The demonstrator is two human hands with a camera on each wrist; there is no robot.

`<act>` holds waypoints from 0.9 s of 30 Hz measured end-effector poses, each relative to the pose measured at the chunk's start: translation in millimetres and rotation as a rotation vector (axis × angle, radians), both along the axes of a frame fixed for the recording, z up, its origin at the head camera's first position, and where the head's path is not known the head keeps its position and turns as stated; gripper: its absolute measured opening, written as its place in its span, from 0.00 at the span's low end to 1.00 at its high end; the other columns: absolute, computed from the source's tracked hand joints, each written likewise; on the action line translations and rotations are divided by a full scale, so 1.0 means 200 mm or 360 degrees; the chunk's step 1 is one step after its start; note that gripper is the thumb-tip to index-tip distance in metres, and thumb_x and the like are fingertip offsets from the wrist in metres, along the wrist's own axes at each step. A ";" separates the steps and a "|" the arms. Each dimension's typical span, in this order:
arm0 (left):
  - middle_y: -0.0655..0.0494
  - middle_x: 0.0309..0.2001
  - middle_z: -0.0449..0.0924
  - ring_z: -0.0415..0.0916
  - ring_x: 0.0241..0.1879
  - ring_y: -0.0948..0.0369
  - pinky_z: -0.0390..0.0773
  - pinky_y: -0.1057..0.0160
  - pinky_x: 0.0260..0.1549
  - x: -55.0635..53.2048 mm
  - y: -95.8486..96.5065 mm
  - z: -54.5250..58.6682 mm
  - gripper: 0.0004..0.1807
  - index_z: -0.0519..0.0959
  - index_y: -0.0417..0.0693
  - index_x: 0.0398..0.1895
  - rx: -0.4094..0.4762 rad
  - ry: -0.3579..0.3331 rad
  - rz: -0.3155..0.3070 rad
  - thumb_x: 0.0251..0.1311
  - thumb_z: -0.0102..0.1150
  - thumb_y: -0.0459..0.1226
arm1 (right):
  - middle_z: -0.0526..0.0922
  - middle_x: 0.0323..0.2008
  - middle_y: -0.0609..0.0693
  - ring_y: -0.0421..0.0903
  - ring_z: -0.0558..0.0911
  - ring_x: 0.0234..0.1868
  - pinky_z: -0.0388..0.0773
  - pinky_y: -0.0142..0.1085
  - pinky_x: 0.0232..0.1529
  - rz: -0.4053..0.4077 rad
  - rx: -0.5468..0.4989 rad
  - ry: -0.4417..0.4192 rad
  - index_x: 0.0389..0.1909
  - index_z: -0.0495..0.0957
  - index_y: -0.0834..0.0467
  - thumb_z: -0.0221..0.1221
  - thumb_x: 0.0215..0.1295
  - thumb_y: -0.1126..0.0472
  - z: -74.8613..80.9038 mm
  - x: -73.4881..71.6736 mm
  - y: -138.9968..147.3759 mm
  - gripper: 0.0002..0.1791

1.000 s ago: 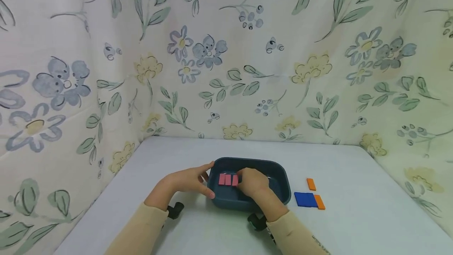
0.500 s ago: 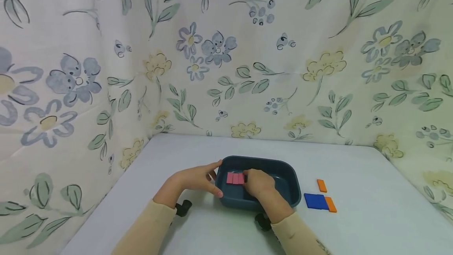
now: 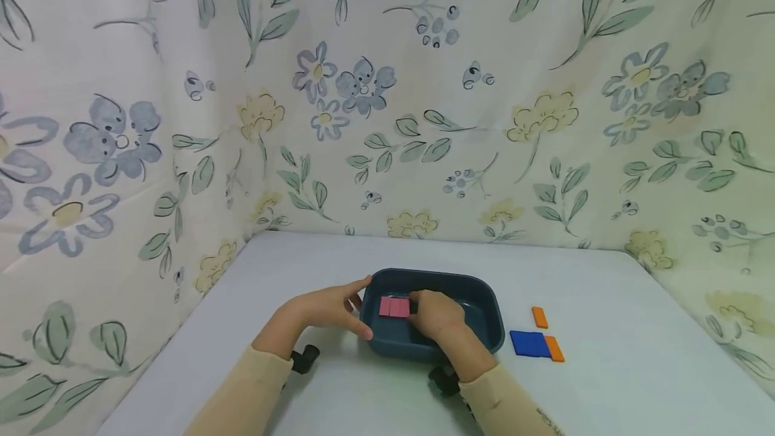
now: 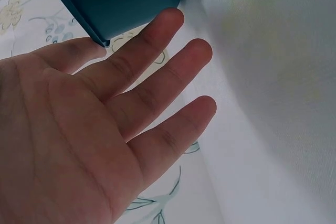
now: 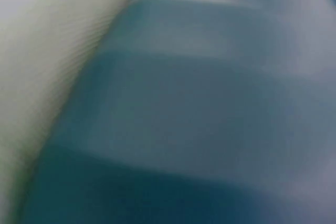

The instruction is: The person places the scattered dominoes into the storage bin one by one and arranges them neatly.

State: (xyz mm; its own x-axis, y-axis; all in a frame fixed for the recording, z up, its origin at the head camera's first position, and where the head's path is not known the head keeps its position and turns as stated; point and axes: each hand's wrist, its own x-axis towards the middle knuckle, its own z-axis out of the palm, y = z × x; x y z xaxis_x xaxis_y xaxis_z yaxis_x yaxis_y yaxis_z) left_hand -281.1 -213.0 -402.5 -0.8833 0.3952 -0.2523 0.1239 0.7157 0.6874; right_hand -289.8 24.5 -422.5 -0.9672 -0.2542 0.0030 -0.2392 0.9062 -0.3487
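In the head view, three flat pink rectangles (image 3: 394, 307) lie side by side in a row near the left end of a dark teal plastic tub (image 3: 484, 328). My right hand (image 3: 440, 316) reaches into the tub, index finger and thumb right at the right edge of the row. A narrow dark gap shows between finger and thumb; I cannot tell if they still pinch the rightmost rectangle. The right wrist view is a blur of tub wall. My left hand (image 3: 329, 308) is spread at the tub's left side, its fingers (image 4: 157, 98) extended, one against the rim.
To the right of the tub, on the white table (image 3: 605, 369), lie a flat blue piece (image 3: 529, 344), an orange strip (image 3: 554, 348) touching its right side, and another orange strip (image 3: 540, 317) behind. A floral cloth (image 3: 387, 120) hangs along the back and left.
The rightmost pink rectangle has slid left against the other two, closing the gap. The right fingers now sit just right of it. The left hand keeps its place at the tub.
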 end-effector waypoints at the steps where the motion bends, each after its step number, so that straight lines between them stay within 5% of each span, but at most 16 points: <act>1: 0.57 0.53 0.74 0.71 0.57 0.51 0.72 0.43 0.53 0.00 0.00 0.00 0.62 0.50 0.57 0.81 0.0003 0.0005 0.0000 0.46 0.80 0.53 | 0.84 0.53 0.57 0.56 0.83 0.52 0.79 0.55 0.47 0.0012 0.0001 0.0009 0.58 0.82 0.56 0.67 0.64 0.54 0.01 0.00 0.00 0.23; 13: 0.58 0.52 0.75 0.71 0.57 0.51 0.71 0.42 0.52 0.00 -0.01 -0.03 0.62 0.51 0.59 0.81 0.0013 0.0018 0.0025 0.44 0.80 0.53 | 0.82 0.57 0.53 0.55 0.78 0.60 0.73 0.55 0.57 0.0276 -0.0079 -0.0074 0.59 0.82 0.55 0.67 0.64 0.52 0.14 0.04 0.15 0.23; 22: 0.57 0.52 0.75 0.72 0.56 0.51 0.71 0.41 0.53 0.00 -0.01 -0.02 0.62 0.52 0.58 0.81 -0.0007 0.0011 0.0045 0.44 0.80 0.52 | 0.84 0.45 0.48 0.44 0.80 0.41 0.77 0.46 0.45 0.0339 -0.0366 -0.0243 0.58 0.83 0.52 0.70 0.61 0.54 0.20 -0.01 0.35 0.23; 27: 0.57 0.52 0.75 0.72 0.55 0.51 0.71 0.41 0.52 0.00 -0.01 -0.01 0.62 0.52 0.57 0.81 -0.0001 0.0021 0.0017 0.44 0.81 0.52 | 0.83 0.45 0.48 0.45 0.79 0.43 0.76 0.48 0.47 0.0310 -0.0515 -0.0298 0.56 0.84 0.50 0.70 0.61 0.55 0.23 -0.04 0.48 0.21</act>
